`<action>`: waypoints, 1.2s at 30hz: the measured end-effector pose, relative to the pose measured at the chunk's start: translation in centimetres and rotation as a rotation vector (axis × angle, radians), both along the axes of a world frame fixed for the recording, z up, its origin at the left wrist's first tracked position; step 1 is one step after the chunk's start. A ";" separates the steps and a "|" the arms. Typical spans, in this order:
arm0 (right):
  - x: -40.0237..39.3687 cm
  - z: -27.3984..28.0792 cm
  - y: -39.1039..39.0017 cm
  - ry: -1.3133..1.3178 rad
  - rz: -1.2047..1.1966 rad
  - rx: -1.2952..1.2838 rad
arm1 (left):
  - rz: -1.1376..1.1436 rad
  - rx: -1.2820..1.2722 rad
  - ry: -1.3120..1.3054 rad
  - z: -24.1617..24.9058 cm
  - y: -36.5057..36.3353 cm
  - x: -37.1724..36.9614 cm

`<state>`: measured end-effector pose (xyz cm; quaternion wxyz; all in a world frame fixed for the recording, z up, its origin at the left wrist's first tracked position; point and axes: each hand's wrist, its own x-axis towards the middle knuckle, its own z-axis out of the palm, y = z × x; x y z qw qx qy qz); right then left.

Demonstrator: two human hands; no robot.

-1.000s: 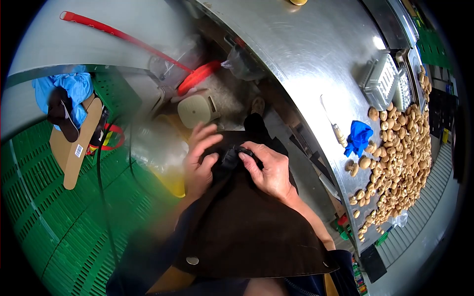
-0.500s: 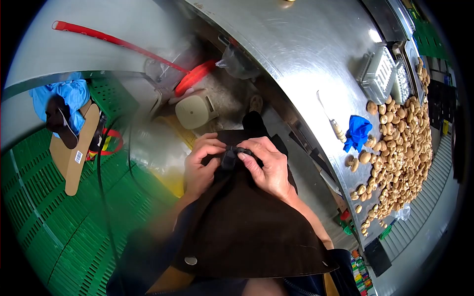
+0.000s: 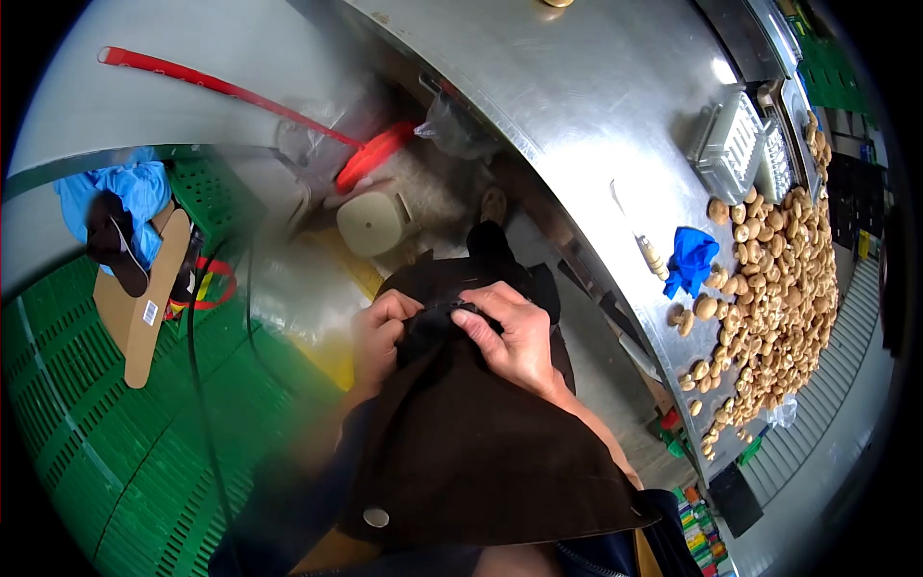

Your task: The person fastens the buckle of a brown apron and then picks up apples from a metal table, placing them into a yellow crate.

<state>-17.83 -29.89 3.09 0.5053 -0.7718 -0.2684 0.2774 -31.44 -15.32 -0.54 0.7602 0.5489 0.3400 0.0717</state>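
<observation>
A dark brown apron [image 3: 490,452] hangs down my front, with a silver snap near its lower left corner. At its waist, my right hand [image 3: 514,337] pinches a black strap [image 3: 437,327] between thumb and fingers. My left hand [image 3: 380,337] is curled closed at the strap's left side, its fingertips partly hidden in the dark fabric. The strap's exact shape between my hands is hard to make out against the apron.
On the right, a steel table [image 3: 586,106] carries a heap of mushrooms [image 3: 779,298], a knife [image 3: 642,236], a blue cloth or glove [image 3: 690,260] and clear plastic trays [image 3: 731,149]. To the left are green crates [image 3: 106,423], cardboard [image 3: 154,298] and a pale stool [image 3: 373,223].
Both hands have lowered slightly. My left hand has shifted a little left, and the strap, which stood up between my fingers, now lies lower against the apron.
</observation>
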 end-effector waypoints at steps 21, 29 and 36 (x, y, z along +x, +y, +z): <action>0.8 0.5 0.3 0.189 0.159 0.062 | -0.100 -0.003 0.070 1.5 -0.3 1.3; 0.9 0.7 0.7 0.278 0.185 0.073 | -0.022 -0.025 -0.162 0.5 -0.7 1.3; 0.9 0.2 0.7 0.353 0.197 0.089 | 0.063 -0.188 -0.254 0.3 -0.8 1.3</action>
